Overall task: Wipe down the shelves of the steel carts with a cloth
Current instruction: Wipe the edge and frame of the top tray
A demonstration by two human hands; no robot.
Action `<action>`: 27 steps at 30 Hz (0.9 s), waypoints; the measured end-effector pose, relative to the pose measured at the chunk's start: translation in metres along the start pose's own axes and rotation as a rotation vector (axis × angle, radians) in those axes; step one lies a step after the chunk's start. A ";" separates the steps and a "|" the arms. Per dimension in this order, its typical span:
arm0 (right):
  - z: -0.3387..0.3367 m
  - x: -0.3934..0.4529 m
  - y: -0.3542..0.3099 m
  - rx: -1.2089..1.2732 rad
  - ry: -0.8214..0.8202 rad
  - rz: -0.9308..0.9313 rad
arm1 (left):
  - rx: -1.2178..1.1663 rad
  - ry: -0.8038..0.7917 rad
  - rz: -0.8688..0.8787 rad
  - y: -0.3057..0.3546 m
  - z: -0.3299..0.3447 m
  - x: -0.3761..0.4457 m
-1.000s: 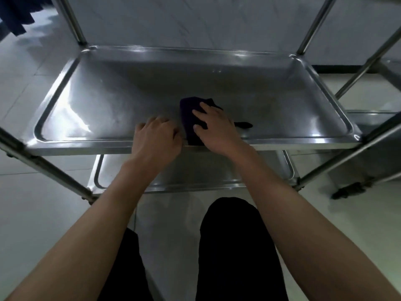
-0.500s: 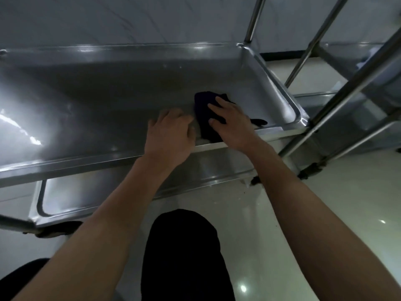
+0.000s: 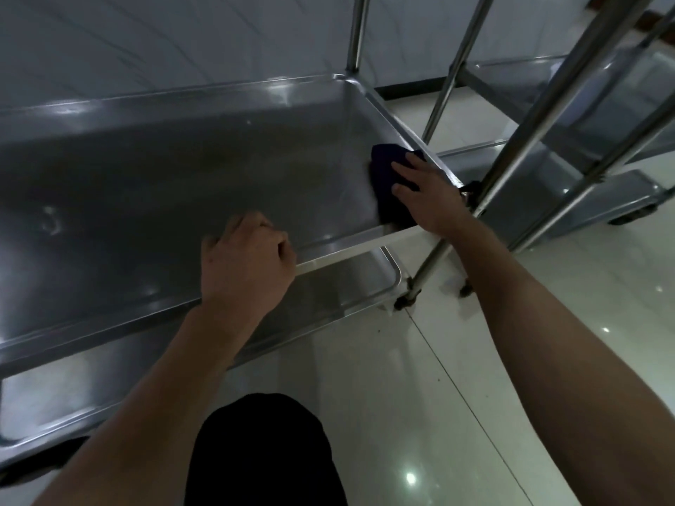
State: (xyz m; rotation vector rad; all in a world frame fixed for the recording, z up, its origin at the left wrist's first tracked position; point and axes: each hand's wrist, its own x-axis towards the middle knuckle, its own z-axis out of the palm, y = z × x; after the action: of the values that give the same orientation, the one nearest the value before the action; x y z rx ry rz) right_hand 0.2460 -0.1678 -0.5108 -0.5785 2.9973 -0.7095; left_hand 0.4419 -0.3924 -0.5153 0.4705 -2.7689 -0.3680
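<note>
A: Largest item first. What carries everything?

B: A steel cart; its upper shelf [image 3: 175,184] is a shallow tray with a raised rim, filling the left and middle of the view. A lower shelf [image 3: 328,290] shows beneath its near edge. A second cart [image 3: 591,140] stands just beside it on the right, on a glossy tiled floor [image 3: 420,396].

A: Left hand?

B: The left hand [image 3: 248,264] rests on the near edge of the upper shelf, about midway along what is in view. Fingers curled over the rim, knuckles up; it grips the rim.

A: Right hand?

B: The right hand [image 3: 427,191] lies at the shelf's near right corner, fingers straight and slightly spread, pressing flat on the cloth [image 3: 385,169].

A: Cloth position?

B: Dark, bunched, inside the tray against the right-hand rim, close to the near right corner. Part of it lies under the palm; the far part shows beyond the fingertips. An upright post [image 3: 485,199] rises just right of the wrist.
</note>
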 end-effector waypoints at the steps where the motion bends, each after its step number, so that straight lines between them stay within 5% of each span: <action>1: -0.002 0.003 0.005 0.011 0.012 0.014 | -0.005 0.004 -0.001 0.000 0.000 0.001; 9: 0.007 0.015 -0.004 -0.121 -0.015 0.009 | 0.006 0.057 0.013 -0.001 0.004 0.000; 17: 0.053 0.008 -0.090 -0.053 -0.149 -0.154 | -0.112 0.024 0.102 -0.029 -0.010 -0.009; 21: 0.077 0.004 -0.139 -0.085 -0.229 -0.234 | -0.067 0.115 -0.032 -0.073 -0.039 -0.014; 27: 0.121 -0.013 -0.221 -0.091 -0.260 -0.390 | 0.069 -0.019 -0.232 -0.138 -0.067 -0.035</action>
State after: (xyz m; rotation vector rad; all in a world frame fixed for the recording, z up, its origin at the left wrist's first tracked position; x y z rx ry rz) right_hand 0.3467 -0.3988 -0.5239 -1.1803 2.7105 -0.4618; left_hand 0.5343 -0.5196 -0.5043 0.8134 -2.7585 -0.3319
